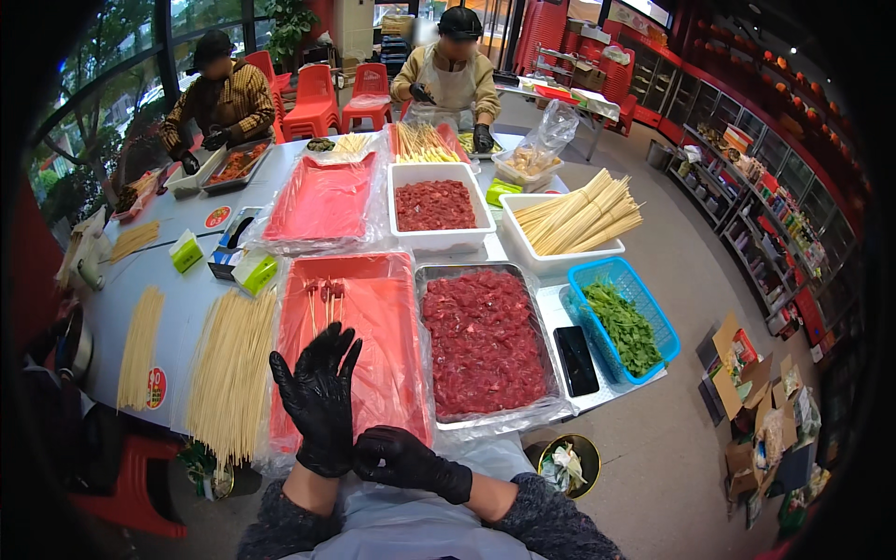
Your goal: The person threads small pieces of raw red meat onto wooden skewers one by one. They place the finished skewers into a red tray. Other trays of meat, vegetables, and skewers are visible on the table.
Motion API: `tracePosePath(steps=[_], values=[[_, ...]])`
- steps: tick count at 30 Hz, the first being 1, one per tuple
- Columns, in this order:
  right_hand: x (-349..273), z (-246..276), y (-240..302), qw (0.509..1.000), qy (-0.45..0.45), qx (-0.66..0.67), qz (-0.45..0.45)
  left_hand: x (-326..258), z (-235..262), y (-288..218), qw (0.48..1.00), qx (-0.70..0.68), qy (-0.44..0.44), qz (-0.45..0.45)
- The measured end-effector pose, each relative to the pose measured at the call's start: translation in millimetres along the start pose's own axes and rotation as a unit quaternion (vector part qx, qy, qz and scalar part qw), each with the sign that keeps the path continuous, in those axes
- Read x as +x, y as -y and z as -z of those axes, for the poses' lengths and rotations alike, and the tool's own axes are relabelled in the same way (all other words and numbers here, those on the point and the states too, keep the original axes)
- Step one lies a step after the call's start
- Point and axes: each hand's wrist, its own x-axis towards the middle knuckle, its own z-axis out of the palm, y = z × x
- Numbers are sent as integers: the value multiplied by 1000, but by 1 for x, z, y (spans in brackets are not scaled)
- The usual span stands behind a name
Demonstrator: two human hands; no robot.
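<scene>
My left hand [317, 403], in a black glove, is raised palm-up over the near red plastic-lined tray [392, 347], its fingers spread and holding nothing. Against its wrist, my right hand [411, 461], also black-gloved, has its fingers curled closed at the cuff; whatever they pinch is hidden. A few skewers with dark red meat [326, 291] lie at the tray's far end. To the right of it stands a metal tray of raw cut meat [483, 343]. Loose bamboo skewers [229, 373] are spread on the left.
A phone [576, 360] lies beside a blue basket [665, 329] of green herbs. Farther back are a white tub of skewers [569, 224] and a white tub of meat [439, 207]. Two co-workers sit across the table. A bin [588, 457] stands on the floor by the near edge.
</scene>
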Motion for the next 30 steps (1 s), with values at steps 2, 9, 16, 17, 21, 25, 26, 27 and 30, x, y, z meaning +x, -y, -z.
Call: tracePosePath(steps=[2,9,16,17,21,25,26,27,30], values=[[2,-3,-2,1000,9,-19,22,4,35,-4,981,52,186,-24],[1,-5,-1,993,-52,-92,52,-2,-17,10,993,72,-18,94],[19,21,41,978,-194,-41,-70,-6,-18,18,908,413,17,-74],[15,12,31,979,-192,8,-67,-12,-24,13,858,498,75,-103],[6,10,16,985,-164,19,-56,-17,-17,22,874,464,31,-138],[3,12,19,986,-159,-22,-42,-21,-23,28,951,299,17,-78],[3,12,20,986,-157,-52,-32,-21,-21,27,928,360,21,-97],[3,10,17,980,-166,-106,16,-20,-19,25,899,421,26,-116],[0,7,16,976,-188,-107,30,-21,-15,32,910,379,-24,-166]])
